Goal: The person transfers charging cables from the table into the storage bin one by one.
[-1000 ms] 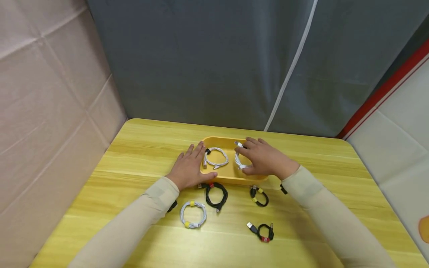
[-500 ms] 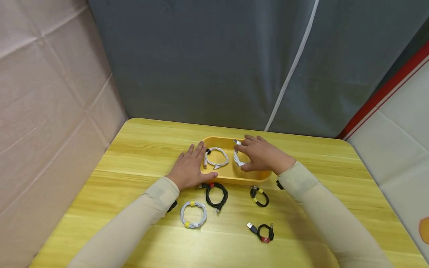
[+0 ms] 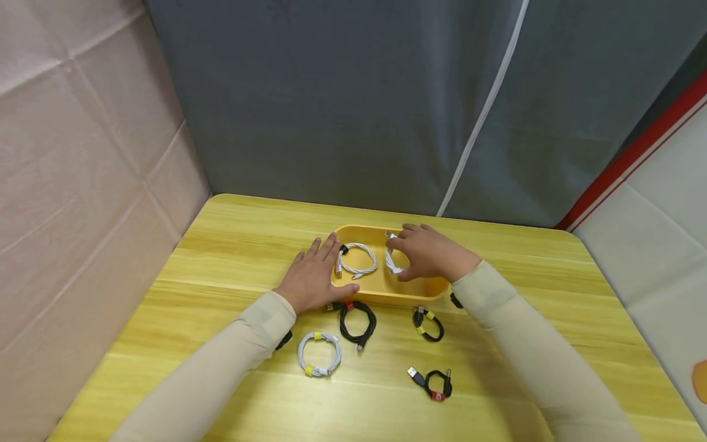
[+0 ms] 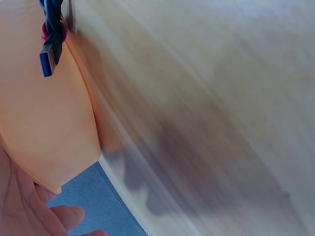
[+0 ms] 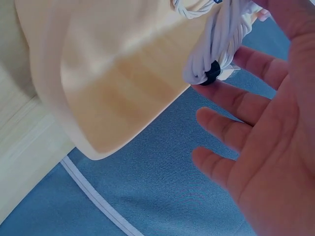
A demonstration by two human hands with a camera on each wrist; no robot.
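Note:
A yellow oval tray [image 3: 422, 288] sits mid-table. One coiled white cable [image 3: 356, 258] with a black tie lies in its left half. My right hand [image 3: 425, 255] reaches into the tray's right half, thumb and fingers around a second white coil [image 3: 393, 261], which stands on edge. In the right wrist view that coil [image 5: 216, 46] with its black tie sits at my fingertips [image 5: 211, 91] over the tray [image 5: 108, 73]. My left hand [image 3: 315, 273] lies flat on the table against the tray's left end, thumb along the front rim.
In front of the tray lie a black coil with a red tie [image 3: 357, 320], a white coil with yellow ties [image 3: 318, 354], a black coil with yellow ties [image 3: 427, 323] and a small black coil [image 3: 434, 383]. Grey curtain behind, beige panel left.
My right hand has drifted slightly left and farther into the tray with the white coil. The left hand has stayed put.

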